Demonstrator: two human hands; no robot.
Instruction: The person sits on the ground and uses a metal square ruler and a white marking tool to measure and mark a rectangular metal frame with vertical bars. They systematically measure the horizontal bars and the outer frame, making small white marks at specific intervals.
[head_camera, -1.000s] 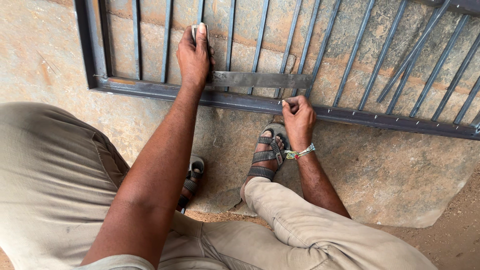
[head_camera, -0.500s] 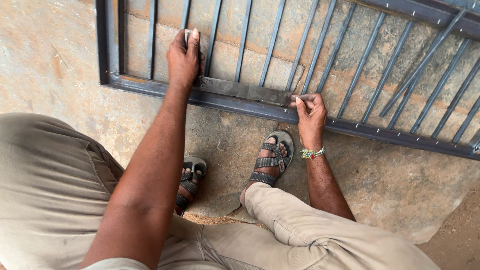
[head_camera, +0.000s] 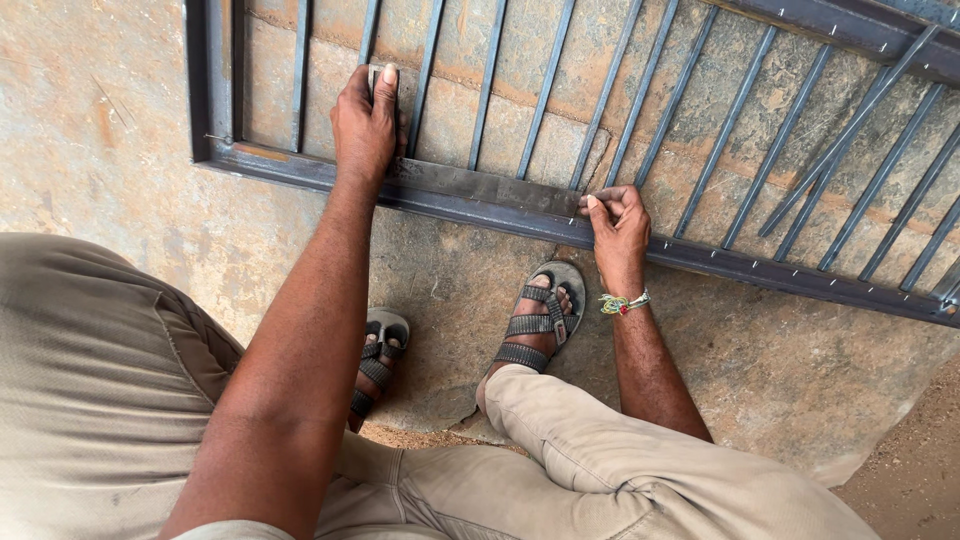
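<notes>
A dark steel grille frame (head_camera: 760, 270) with several thin bars lies flat on a stone floor. A flat steel try square (head_camera: 480, 186) rests along the frame's near rail. My left hand (head_camera: 365, 125) presses down on the square's upright blade between two bars, fingers closed over it. My right hand (head_camera: 618, 228) pinches the far end of the square's flat strip against the rail, thumb and fingers together. A coloured thread band sits on that wrist.
My two sandalled feet (head_camera: 540, 318) stand on the stone floor (head_camera: 100, 140) just below the rail. Khaki trouser legs (head_camera: 90, 400) fill the bottom of the view. Sandy soil (head_camera: 915, 470) lies at the lower right edge.
The view has shifted so the frame's left corner shows more. Both hands stay on the square, which sits in much the same place along the rail.
</notes>
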